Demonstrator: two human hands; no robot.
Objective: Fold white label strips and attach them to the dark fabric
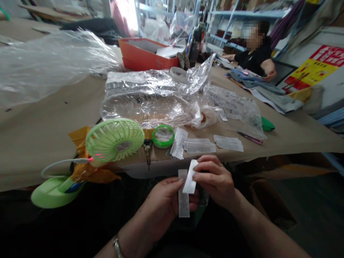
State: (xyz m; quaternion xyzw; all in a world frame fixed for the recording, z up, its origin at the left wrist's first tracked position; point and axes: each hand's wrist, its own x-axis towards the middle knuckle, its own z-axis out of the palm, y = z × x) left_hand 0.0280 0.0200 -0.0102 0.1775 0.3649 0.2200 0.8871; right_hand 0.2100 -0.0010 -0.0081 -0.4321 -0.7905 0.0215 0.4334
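Note:
Just below the table's front edge, my left hand pinches a narrow white label strip that hangs upright between thumb and fingers. My right hand is closed on a second white paper strip, tilted and crossing the top of the first. Both hands meet over my dark lap. On the table edge just beyond them lie several printed label strips and a small stack of labels.
A light green desk fan stands at the left on the brown paper-covered table, beside a green-rimmed tape roll. Crumpled clear plastic bags, an orange box and a pink pen lie beyond. A seated person works at the far right.

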